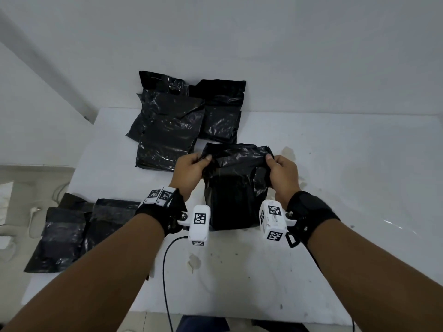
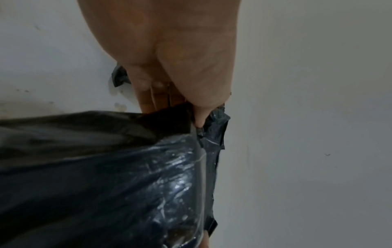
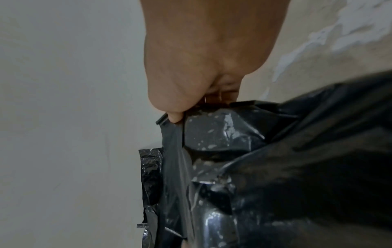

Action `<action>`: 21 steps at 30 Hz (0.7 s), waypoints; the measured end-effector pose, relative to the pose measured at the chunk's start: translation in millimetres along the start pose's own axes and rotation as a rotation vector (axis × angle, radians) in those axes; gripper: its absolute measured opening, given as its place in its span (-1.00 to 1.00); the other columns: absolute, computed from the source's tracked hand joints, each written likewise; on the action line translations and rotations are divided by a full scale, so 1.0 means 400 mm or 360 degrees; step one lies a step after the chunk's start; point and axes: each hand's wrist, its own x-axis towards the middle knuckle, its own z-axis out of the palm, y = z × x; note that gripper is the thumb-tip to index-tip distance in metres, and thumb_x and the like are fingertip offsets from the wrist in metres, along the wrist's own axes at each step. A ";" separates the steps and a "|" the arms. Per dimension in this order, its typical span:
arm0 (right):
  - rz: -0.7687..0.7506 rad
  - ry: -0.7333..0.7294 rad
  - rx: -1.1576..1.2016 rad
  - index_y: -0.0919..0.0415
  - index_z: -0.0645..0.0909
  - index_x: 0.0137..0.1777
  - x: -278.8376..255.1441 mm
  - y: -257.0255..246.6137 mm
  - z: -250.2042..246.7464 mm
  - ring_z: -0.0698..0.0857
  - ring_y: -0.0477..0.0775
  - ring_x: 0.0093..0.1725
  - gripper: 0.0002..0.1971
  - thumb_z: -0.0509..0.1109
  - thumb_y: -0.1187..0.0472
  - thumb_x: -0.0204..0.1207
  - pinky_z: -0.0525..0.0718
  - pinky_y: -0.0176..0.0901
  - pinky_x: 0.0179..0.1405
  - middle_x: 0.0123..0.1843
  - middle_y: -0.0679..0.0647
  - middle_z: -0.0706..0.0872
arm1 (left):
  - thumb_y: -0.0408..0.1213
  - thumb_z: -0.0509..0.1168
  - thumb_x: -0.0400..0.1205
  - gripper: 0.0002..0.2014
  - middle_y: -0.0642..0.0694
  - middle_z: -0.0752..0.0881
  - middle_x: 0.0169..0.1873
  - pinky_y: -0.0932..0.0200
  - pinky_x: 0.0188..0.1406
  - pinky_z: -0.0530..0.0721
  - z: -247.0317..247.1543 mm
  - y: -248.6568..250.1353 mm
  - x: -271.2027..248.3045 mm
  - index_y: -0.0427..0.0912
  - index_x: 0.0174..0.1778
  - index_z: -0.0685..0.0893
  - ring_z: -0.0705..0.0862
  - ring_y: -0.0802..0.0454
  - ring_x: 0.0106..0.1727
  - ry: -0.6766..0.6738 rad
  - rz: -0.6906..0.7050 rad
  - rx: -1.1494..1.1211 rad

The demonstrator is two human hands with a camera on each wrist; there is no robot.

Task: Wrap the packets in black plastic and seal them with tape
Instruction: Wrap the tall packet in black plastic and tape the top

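Both forearms stretched forward over the white table (image 1: 335,144), each with a black wrist strap and a white camera block with square markers. Left hand (image 1: 189,170) pinching the left upper corner of the black plastic bag (image 1: 236,188), thumb on top and fingers curled under the edge; in the left wrist view the thumb (image 2: 199,100) pressed on the folded rim. Right hand (image 1: 282,174) pinching the right upper corner of the same bag in the same way. Bag held at the middle of the table, its lower part full and dark, its mouth stretched between the two hands. Behind the bag, at its far left, pile of shiny wrapped packets (image 1: 172,123). Left of the bag, at the table's near edge, flat black packets (image 1: 72,233). Black cable (image 1: 165,271) hanging below the left wrist.
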 end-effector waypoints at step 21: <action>-0.0278 -0.0065 -0.0012 0.58 0.46 -0.23 -0.009 -0.070 0.009 0.43 0.08 -0.30 -0.36 0.33 -0.13 0.62 0.44 -0.04 -0.25 -0.33 0.15 0.47 | 0.10 0.16 0.73 -0.43 -0.45 0.54 -0.42 -0.27 -0.44 0.57 -0.018 0.073 -0.016 -0.43 -0.28 0.52 0.50 -0.13 -0.42 0.0184 0.0457 0.0285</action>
